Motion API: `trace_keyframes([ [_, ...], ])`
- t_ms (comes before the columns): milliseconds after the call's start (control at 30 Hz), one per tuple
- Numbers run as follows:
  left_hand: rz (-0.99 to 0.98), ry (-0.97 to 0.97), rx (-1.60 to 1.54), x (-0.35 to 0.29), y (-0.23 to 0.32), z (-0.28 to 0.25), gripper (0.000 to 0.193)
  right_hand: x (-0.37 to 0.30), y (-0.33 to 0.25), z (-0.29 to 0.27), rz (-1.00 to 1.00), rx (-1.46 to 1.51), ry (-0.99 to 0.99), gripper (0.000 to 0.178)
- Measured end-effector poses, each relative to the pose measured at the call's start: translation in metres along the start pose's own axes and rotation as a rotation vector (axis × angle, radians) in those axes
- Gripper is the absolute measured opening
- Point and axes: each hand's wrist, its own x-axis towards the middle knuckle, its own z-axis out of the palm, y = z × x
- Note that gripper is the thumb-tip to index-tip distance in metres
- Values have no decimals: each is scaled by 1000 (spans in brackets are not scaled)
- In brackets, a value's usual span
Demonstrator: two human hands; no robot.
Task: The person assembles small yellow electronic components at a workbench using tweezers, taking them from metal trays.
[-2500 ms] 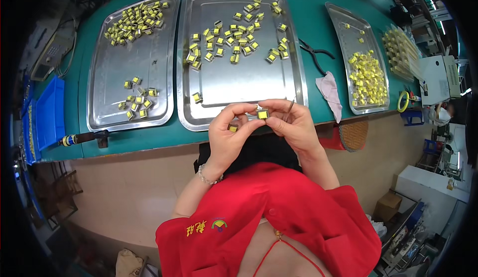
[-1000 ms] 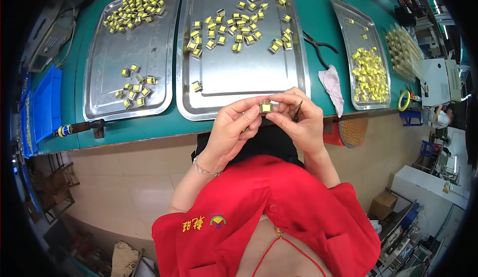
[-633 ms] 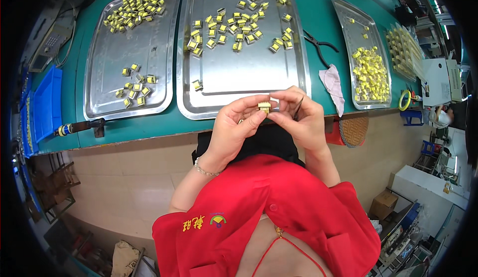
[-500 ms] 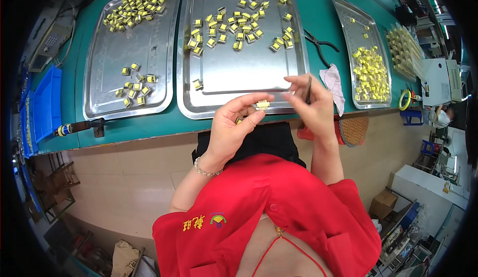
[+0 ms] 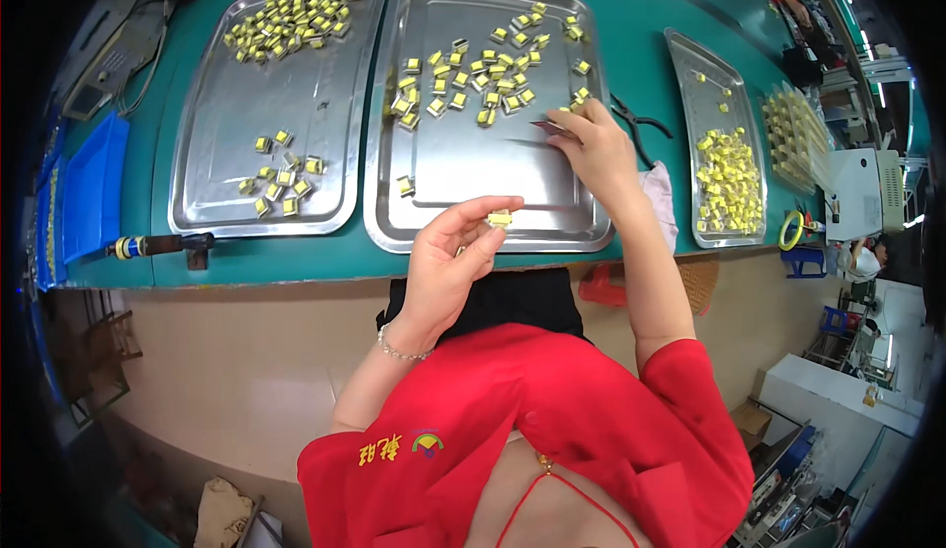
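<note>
The left hand is pinching a yellow component, apparently mid-work; the right hand is gripping a thin tool. Others are lying in the middle tray, completion unclear.

1. The long table is green.
2. Three shiny metal trays lie on it: a left tray, a middle tray and a thin right tray.
3. Black pliers and a pink cloth lie between the middle and right ones.
4. A yellow ring sits near the right tray.
</note>
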Motion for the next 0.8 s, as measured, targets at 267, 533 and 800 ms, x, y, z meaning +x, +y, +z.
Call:
trace_keyframes([
  [267, 36, -38, -43, 1, -1, 5, 29, -26, 5, -4, -33, 84, -9, 25],
  [533, -46, -40, -212, -6, -1, 8, 30, -39, -3, -11, 182, 519, -78, 26],
  [800, -97, -28, -104, 3, -9, 17, 27, -62, -48, -50, -15, 747, -218, 23],
])
